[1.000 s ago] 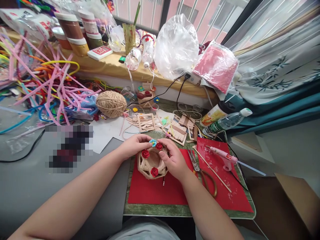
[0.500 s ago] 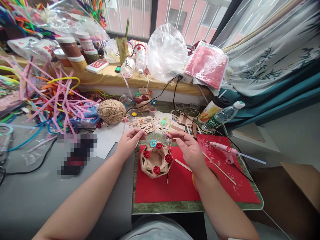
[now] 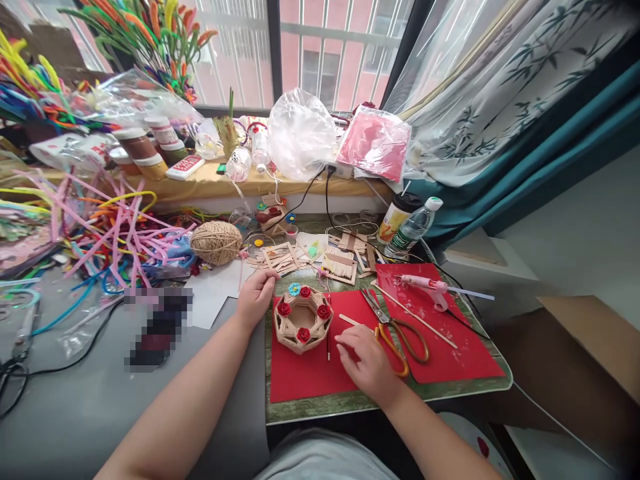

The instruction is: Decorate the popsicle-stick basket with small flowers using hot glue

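Note:
On the red sheet [image 3: 310, 380] sits an octagonal twine-wrapped basket [image 3: 303, 347], with several red roses and one blue flower [image 3: 295, 289] on its rim. My left hand [image 3: 256, 297] is just behind and left of the basket, fingers curled and pressed together. Whether anything is pinched in them is hidden. My right hand [image 3: 366, 360] hovers palm down to the right of the basket, its fingers bent but apart, holding nothing visible. Orange-handled scissors [image 3: 383, 316] lie beside it, partly behind the hand. Between basket and right hand are a pencil [image 3: 329, 340] and a wooden craft stick [image 3: 350, 321].
A pink glue gun [image 3: 425, 283] and a thin stick [image 3: 415, 315] lie at the right. Craft-stick pieces [image 3: 345, 263] cover the table behind the basket. A twine ball [image 3: 216, 243] and tangled pipe cleaners [image 3: 120, 227] are at the left. A water bottle [image 3: 413, 227] stands back right.
My right hand has come down toward me, its fingers loosening from a pinch and exposing the scissors. My left hand has lowered slightly and curled. The camera view has shifted; the basket looks unmoved.

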A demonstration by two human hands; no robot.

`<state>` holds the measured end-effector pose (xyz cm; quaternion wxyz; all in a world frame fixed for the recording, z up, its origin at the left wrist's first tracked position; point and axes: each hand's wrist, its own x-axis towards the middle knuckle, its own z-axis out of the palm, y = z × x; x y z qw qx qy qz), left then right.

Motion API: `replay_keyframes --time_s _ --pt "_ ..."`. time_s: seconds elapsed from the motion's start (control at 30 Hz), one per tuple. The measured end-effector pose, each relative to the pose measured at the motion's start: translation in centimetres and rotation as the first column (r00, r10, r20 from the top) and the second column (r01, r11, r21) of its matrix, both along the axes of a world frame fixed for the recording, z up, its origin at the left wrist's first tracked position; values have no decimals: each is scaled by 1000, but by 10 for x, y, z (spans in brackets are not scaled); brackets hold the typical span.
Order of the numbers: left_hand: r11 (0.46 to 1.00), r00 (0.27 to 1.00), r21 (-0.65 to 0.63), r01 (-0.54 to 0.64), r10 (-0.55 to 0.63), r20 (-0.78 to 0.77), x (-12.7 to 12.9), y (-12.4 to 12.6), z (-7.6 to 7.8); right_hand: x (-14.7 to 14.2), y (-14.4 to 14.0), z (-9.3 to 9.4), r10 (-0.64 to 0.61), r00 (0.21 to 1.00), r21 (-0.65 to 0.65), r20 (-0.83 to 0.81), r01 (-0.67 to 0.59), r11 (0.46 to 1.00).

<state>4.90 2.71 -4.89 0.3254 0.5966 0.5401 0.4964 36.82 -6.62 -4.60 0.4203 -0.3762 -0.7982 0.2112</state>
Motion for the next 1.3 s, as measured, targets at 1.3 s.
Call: replay_keyframes --time_s 1.3 --pt "946 937 25 322 -315 -150 7 -88 11 -50 24 -25 9 987 -335 -159 -62 940"
